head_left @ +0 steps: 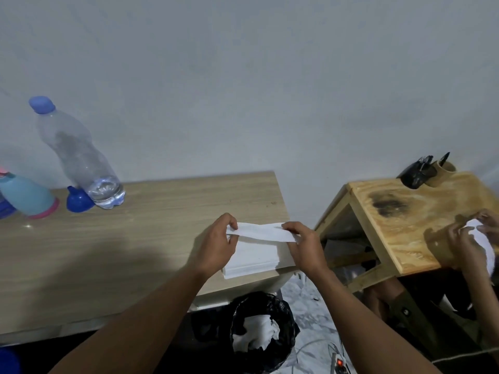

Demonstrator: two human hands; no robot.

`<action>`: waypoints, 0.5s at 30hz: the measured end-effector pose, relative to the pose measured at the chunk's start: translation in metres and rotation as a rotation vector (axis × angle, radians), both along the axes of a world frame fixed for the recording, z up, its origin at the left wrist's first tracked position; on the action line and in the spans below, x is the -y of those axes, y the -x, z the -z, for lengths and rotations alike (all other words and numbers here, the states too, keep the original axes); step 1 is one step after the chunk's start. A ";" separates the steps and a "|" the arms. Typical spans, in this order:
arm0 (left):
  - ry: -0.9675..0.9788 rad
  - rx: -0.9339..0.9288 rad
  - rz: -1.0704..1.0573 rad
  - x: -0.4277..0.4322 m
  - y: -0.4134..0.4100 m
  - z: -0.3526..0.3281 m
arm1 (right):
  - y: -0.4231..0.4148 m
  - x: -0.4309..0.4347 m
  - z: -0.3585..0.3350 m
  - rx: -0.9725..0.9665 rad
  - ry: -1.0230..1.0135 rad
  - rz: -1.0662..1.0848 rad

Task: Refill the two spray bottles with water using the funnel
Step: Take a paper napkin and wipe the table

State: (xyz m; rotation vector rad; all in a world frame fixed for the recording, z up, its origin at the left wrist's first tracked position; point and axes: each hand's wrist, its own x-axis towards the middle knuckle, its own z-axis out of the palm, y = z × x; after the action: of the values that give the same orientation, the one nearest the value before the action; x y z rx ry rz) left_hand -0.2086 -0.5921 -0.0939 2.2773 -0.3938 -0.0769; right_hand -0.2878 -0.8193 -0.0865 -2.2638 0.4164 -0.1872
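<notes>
My left hand [216, 247] and my right hand [305, 245] each pinch one end of a white tissue [260, 232], held just above a stack of white tissues [256, 259] at the table's right front corner. A clear water bottle [78, 157] with a blue cap stands at the back left, a little water in its bottom. The blue funnel [78, 202] lies against the bottle's base. At the left edge, a light blue spray bottle [27, 197] with a pink base is partly cut off by the frame.
The light wood table [135, 238] stands against a grey wall. A bin with a black liner [263, 330] holding crumpled tissues sits below the corner. To the right, another person's hands [469, 238] handle white paper on a wooden stool [421, 220]. A power strip [341, 364] lies on the floor.
</notes>
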 end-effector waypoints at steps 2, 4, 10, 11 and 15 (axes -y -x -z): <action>0.154 -0.065 -0.085 0.003 -0.004 -0.012 | -0.004 0.002 -0.011 0.054 -0.200 0.100; 0.364 -0.141 -0.150 0.006 -0.010 -0.026 | -0.012 0.006 -0.024 0.118 -0.338 0.185; 0.555 -0.234 -0.196 0.007 -0.033 -0.058 | -0.029 0.010 -0.057 0.191 -0.508 0.260; 0.563 -0.233 -0.191 0.007 -0.033 -0.061 | -0.031 0.008 -0.058 0.203 -0.508 0.266; 0.573 -0.257 -0.186 0.001 -0.033 -0.063 | -0.035 0.003 -0.058 0.247 -0.430 0.286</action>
State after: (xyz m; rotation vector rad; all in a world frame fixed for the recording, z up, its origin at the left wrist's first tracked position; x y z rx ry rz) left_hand -0.1757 -0.5933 -0.0313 1.6996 -0.0521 -0.1401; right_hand -0.2533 -0.8219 -0.0290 -1.7293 0.5848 -0.4714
